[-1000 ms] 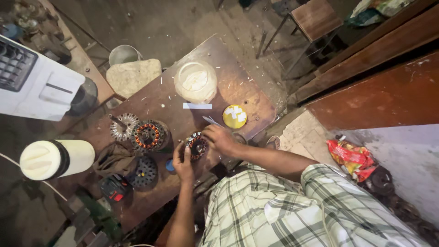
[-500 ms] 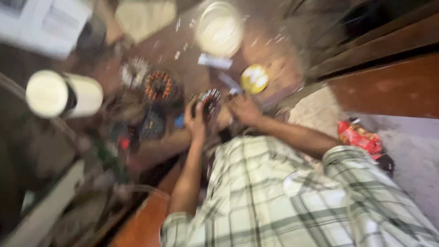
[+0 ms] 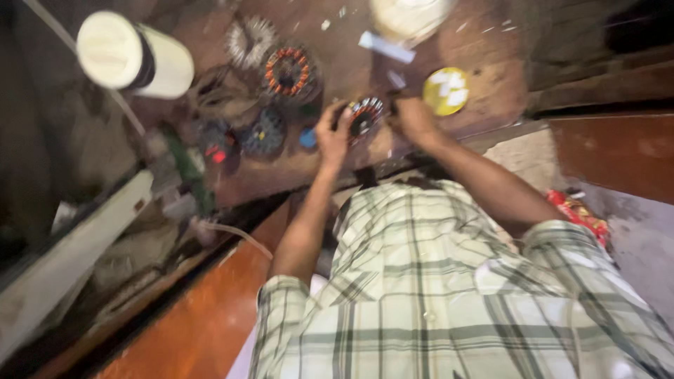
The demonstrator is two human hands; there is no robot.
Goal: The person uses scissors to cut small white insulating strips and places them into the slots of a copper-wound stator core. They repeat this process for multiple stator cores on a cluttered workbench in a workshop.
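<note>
So, mid-winding job: left hand and right hand both grip wound stator just over bench. Next move probably needs steady turning, careful with fine wire.

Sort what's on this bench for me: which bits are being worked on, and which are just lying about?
In hand:
- wound coil ring, held between left hand and right hand

Lying about:
- orange coil ring
- yellow lid
- white cylinder
- dark round part
- red packet off the bench
</note>
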